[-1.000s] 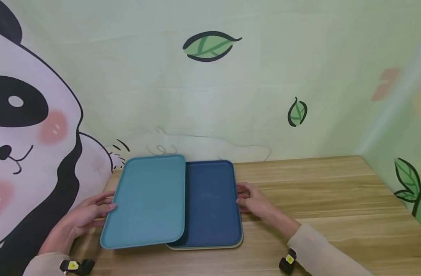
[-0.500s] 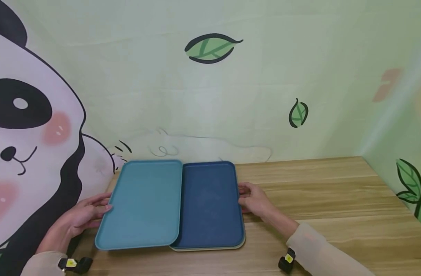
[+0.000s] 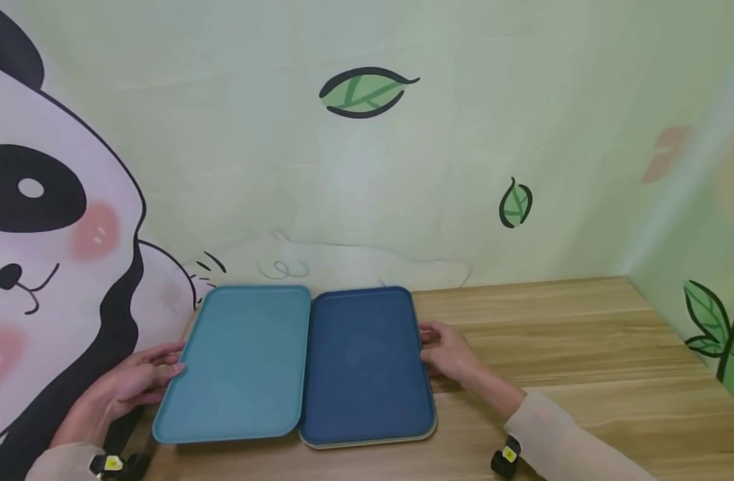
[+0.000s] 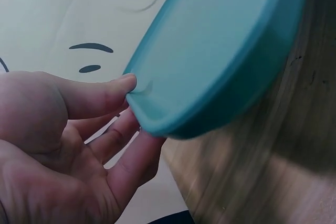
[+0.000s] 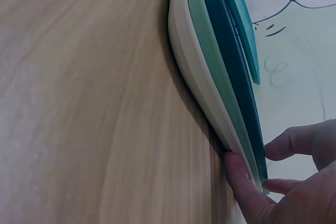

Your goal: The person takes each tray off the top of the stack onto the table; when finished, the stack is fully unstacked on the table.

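My left hand [image 3: 141, 377] pinches the left edge of a light blue tray [image 3: 237, 361], thumb on its rim and fingers underneath, as the left wrist view [image 4: 94, 140] shows. This tray is raised off the table and tilted, its right edge alongside a dark blue tray [image 3: 367, 367]. The dark blue one lies on top of a stack, with a green tray [image 5: 210, 51] and a cream tray [image 5: 184, 40] beneath. At the stack's right edge, my right hand [image 3: 448, 351] holds the rims between thumb and fingers.
The stack lies on a wood-grain table [image 3: 571, 361]. Behind it stands a pale green wall covering [image 3: 463, 133] printed with leaves and a large panda [image 3: 54, 267] at the left.
The light blue tray has slid left and lower with my left hand, from overlapping the dark blue tray to beside it. My right hand stays at the stack's right edge.
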The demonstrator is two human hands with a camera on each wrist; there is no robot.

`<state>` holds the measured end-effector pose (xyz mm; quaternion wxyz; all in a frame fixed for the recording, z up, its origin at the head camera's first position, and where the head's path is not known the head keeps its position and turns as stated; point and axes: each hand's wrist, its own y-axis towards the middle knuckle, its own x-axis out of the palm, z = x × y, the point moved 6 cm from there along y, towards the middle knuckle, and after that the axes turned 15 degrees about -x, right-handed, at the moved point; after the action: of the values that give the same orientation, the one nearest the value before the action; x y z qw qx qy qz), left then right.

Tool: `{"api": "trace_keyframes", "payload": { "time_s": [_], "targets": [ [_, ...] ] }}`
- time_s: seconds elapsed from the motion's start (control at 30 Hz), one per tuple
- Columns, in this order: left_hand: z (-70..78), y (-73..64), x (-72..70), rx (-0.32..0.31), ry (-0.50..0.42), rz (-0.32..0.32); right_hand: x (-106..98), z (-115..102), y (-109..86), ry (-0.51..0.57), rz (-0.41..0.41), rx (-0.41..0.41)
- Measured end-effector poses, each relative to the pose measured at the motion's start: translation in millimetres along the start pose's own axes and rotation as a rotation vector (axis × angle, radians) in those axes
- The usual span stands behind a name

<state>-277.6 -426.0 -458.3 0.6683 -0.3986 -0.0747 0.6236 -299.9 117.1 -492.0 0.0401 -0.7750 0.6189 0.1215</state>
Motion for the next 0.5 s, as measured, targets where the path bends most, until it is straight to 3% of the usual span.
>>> {"api": "trace_keyframes", "payload": {
  "time_s": [0.17,0.5],
  "targets": [
    [-0.3,6.9,1.4,-0.019,-0.02,-0.007,-4.4,-1.4,-0.3,0.011,0.003,-0.014],
    [-15.8,26.6,9.5,-0.054,-0.021,0.013,-4.1,-2.6,-3.8,0.003,-0.01,-0.016]
  ]
}}
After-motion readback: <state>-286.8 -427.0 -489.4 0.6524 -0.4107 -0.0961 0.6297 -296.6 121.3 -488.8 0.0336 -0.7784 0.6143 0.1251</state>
